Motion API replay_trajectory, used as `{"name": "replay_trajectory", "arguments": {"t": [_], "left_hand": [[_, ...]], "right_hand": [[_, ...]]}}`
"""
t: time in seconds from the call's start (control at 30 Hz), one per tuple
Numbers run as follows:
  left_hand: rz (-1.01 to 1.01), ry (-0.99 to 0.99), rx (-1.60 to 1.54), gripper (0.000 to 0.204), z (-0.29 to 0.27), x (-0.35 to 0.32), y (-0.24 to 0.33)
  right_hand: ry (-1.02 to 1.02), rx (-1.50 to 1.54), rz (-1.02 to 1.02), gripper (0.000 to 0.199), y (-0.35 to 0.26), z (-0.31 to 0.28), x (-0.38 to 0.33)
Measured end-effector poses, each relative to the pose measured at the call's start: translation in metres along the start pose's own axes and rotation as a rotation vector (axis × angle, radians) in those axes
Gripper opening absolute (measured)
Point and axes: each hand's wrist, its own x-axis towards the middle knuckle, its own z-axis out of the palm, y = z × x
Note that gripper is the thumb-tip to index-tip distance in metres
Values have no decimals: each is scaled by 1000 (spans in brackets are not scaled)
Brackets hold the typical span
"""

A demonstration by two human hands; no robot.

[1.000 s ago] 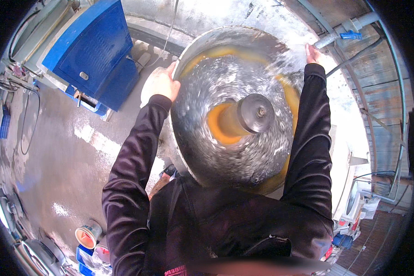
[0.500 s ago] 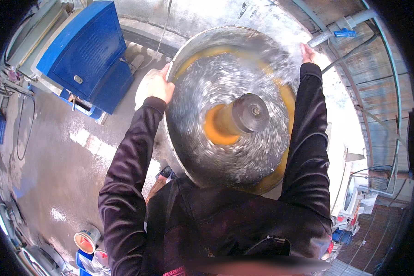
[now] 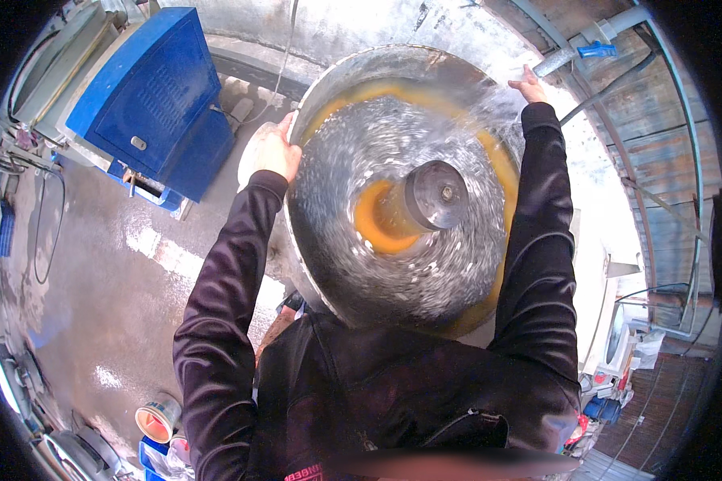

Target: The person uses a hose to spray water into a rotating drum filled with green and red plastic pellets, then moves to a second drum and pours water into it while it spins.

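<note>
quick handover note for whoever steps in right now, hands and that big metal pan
Left hand: gripping the left rim of the big metal pan.
Right hand: on the far right rim.
The pan is held up and tilted, its central cone pointing at the camera.
Done: water is splashing over its upper right; the inside is wet.
Left: orange residue remains around the cone and along the rim.
Blue cabinet stands to the left.
</note>
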Motion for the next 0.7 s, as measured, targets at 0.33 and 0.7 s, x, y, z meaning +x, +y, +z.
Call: {"name": "replay_trajectory", "arguments": {"t": [0.33,0.7], "left_hand": [[48,51,55,62,4,4,-7],[44,65,136,59,12,19,-16]], "right_hand": [[-7,-278,-172,59,9,-4,-41],[-481,-334,201,56,-3,-59,-282]]}}
